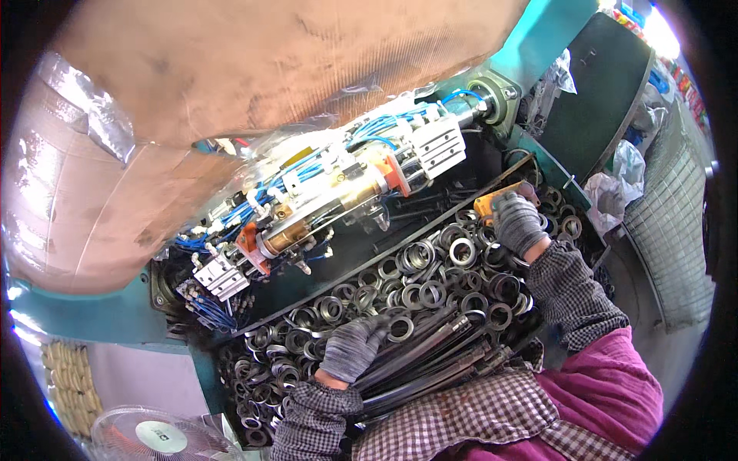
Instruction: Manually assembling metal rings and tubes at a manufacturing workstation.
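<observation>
My left hand (354,347), in a grey striped knit glove, is low over a heap of metal rings (430,293). Its fingers are drawn together, their tips beside one loose ring (400,329); what they pinch, if anything, is hidden. Long black strips (430,349) lie bundled just to its right, in front of my body. Farther right, my right hand (519,223), gloved the same way, has its fingers bent over a yellow-orange block (492,201) at the back right of the ring heap. The block's far side is partly hidden.
Beyond the rings stretches a machine cylinder (323,215) with blue air hoses and silver end blocks. A metal tray edge (369,265) divides it from the rings. A large brown cover (269,69) hangs above. At lower left stands a fan (161,436); plastic bags (615,184) hang at right.
</observation>
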`<state>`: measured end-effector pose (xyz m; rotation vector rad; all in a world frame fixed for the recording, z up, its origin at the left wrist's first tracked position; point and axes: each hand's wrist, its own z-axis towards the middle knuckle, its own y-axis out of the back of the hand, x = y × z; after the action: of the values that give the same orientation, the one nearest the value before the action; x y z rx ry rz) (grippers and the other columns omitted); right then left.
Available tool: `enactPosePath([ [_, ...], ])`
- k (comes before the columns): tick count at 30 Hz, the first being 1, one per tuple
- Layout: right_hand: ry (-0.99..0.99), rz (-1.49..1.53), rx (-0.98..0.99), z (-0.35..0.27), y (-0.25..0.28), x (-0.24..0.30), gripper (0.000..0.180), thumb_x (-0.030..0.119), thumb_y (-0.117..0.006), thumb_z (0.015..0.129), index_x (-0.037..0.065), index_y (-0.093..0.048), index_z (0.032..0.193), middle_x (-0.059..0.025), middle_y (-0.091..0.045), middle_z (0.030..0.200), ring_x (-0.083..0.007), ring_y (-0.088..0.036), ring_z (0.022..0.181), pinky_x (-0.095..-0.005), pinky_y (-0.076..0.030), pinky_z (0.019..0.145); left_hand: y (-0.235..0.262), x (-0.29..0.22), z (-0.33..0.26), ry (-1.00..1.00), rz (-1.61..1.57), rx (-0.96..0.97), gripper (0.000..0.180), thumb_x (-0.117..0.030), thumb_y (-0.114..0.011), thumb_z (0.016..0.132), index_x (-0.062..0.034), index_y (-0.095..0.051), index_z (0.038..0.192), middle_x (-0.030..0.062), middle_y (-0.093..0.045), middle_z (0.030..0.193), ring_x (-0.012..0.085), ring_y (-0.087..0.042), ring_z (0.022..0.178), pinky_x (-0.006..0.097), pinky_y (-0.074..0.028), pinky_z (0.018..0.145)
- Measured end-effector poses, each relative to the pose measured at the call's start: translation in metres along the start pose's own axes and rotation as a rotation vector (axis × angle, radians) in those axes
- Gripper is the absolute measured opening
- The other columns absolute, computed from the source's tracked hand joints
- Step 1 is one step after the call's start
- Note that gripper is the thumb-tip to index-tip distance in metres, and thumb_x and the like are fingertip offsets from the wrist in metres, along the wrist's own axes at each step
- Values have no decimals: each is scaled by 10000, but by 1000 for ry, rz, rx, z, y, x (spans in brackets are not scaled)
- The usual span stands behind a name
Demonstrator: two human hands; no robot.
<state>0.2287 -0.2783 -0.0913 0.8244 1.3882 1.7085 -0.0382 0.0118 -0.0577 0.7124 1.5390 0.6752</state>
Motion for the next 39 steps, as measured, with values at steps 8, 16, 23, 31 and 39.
enactPosePath([
  [8,-108,-57,62,-2,-1,-17,329,312,-627,814,96,-683,1056,-146,-612,1129,-302,-557,1083,-434,-420,908,1,-11,-1,-16,-76,-163,192,-180,-625,893,-14,-663,981,213,-659,841,375,-643,774,438,-510,694],
  [16,556,1520,579,-66,82,128,304,226,-694,891,20,-649,1110,-95,-676,1022,-180,-628,981,-329,-496,871,4,-62,-19,-86,-103,-36,293,-198,-643,869,-33,-646,1111,182,-675,920,341,-668,842,409,-525,722],
  [23,46,1658,691,-90,28,117,249,209,-628,945,36,-662,1120,-49,-685,962,-106,-618,899,-280,-505,822,20,11,-94,275,332,-231,633,-253,-750,759,-114,-522,1334,194,-502,1305,387,-533,1138,475,-440,972],
  [31,137,1364,661,-117,29,107,285,269,-634,940,20,-678,1072,-73,-682,966,-150,-618,924,-314,-497,831,-5,59,-40,23,123,-189,514,-196,-750,763,-107,-592,1244,177,-504,1256,363,-535,1120,421,-459,960],
  [39,-45,1529,563,-118,55,96,296,258,-618,951,16,-661,1116,-37,-676,1014,-114,-600,917,-265,-494,800,-8,24,21,-46,175,22,456,-280,-719,807,-96,-606,1208,207,-501,1302,374,-527,1172,421,-443,999],
])
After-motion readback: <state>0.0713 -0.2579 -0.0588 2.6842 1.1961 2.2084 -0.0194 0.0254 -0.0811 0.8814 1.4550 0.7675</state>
